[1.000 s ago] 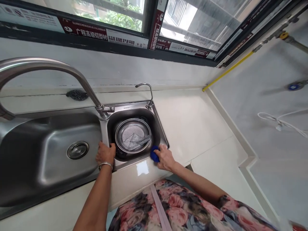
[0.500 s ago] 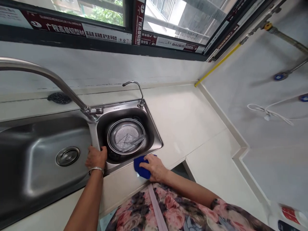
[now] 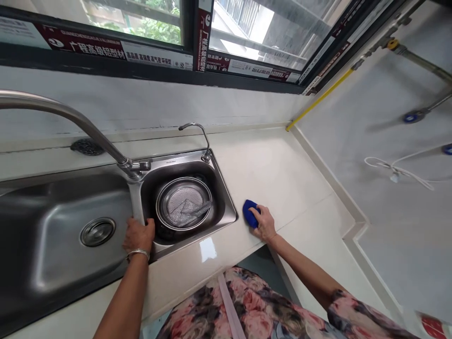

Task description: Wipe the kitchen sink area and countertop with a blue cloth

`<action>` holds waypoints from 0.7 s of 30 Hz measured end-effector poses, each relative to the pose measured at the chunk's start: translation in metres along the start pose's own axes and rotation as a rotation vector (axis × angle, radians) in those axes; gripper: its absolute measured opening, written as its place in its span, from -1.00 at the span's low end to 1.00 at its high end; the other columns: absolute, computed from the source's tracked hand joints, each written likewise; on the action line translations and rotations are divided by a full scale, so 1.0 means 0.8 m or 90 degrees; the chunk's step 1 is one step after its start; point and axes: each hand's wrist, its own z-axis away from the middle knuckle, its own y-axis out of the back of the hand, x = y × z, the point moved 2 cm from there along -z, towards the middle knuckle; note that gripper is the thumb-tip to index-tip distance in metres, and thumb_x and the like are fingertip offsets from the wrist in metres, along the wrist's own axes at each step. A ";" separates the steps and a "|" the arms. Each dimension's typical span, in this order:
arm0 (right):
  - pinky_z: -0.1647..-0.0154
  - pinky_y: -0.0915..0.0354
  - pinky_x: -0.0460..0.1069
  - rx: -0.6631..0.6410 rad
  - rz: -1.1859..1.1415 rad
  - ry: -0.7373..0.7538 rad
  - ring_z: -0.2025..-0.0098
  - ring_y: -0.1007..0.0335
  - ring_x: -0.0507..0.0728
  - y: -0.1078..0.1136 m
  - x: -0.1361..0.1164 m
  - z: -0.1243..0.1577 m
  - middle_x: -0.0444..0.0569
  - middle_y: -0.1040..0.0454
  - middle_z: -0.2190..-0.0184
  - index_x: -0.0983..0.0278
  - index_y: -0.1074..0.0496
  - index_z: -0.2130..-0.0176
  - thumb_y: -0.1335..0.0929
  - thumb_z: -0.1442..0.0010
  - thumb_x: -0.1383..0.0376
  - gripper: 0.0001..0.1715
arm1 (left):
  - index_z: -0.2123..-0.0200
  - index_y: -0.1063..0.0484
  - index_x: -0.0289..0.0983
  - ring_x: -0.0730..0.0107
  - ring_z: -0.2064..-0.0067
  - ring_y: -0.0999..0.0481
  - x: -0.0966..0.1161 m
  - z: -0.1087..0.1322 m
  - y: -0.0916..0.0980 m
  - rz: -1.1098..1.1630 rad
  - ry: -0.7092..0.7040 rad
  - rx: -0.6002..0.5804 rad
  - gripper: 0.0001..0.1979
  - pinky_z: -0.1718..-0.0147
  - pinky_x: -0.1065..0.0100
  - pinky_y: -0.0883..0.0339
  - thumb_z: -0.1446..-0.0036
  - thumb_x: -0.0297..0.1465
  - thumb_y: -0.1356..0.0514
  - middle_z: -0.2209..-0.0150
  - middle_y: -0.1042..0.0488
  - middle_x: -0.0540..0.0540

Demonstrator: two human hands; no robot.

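Observation:
My right hand (image 3: pixel 265 225) is closed on a blue cloth (image 3: pixel 250 213), pressed against the pale countertop (image 3: pixel 268 162) just right of the small sink basin. The fingers are partly hidden behind the hand and cloth. My left hand (image 3: pixel 138 236) grips the sink divider (image 3: pixel 136 200) at its front end, the thumb on the small-basin side. Inside the small basin rests a round metal pan (image 3: pixel 158 202) with a dotted base. A crumpled grey mesh-like cloth (image 3: pixel 183 214) lies in that pan.
A large basin (image 3: pixel 63 245) with a drain (image 3: pixel 98 231) is on the left. A tall faucet (image 3: pixel 81 117) arches over it, and a thin tap (image 3: pixel 203 134) stands behind the small basin. A dark scrubber (image 3: pixel 87 147) lies by the wall. An opening (image 3: pixel 263 263) cuts the counter's front.
My right hand has slid the blue cloth right and slightly away from me, from the sink's front edge to the counter beside it. My left hand stays on the divider.

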 end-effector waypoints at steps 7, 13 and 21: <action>-0.14 -0.21 0.32 -0.010 -0.069 0.144 -0.14 -0.22 0.41 0.006 -0.022 0.030 0.18 -0.25 -0.13 0.25 -0.36 -0.22 -0.34 0.02 0.17 -0.20 | -0.28 -0.26 -0.41 -0.44 -0.05 -0.52 -0.006 -0.005 -0.003 -0.013 0.022 -0.002 -0.27 -0.01 -0.26 -0.42 -0.19 -0.04 -0.08 -0.05 -0.50 -0.49; -0.04 -0.17 0.23 -0.072 -0.080 0.281 -0.03 -0.25 0.33 -0.002 -0.019 -0.028 0.12 -0.32 -0.08 0.15 -0.47 -0.13 -0.39 -0.05 0.09 -0.35 | -0.34 -0.19 -0.33 -0.44 -0.07 -0.52 -0.005 -0.005 -0.003 -0.027 0.033 -0.003 -0.23 -0.01 -0.28 -0.42 -0.18 -0.01 -0.08 -0.08 -0.49 -0.47; -0.02 -0.07 0.19 -0.098 -0.029 0.371 -0.04 -0.16 0.33 -0.038 -0.024 -0.188 0.10 -0.34 -0.08 0.12 -0.52 -0.13 -0.41 -0.10 -0.08 -0.33 | -0.32 -0.21 -0.34 -0.45 0.00 -0.55 -0.009 -0.006 -0.002 -0.047 0.038 0.000 -0.22 0.06 -0.26 -0.46 -0.17 0.02 -0.08 -0.02 -0.53 -0.48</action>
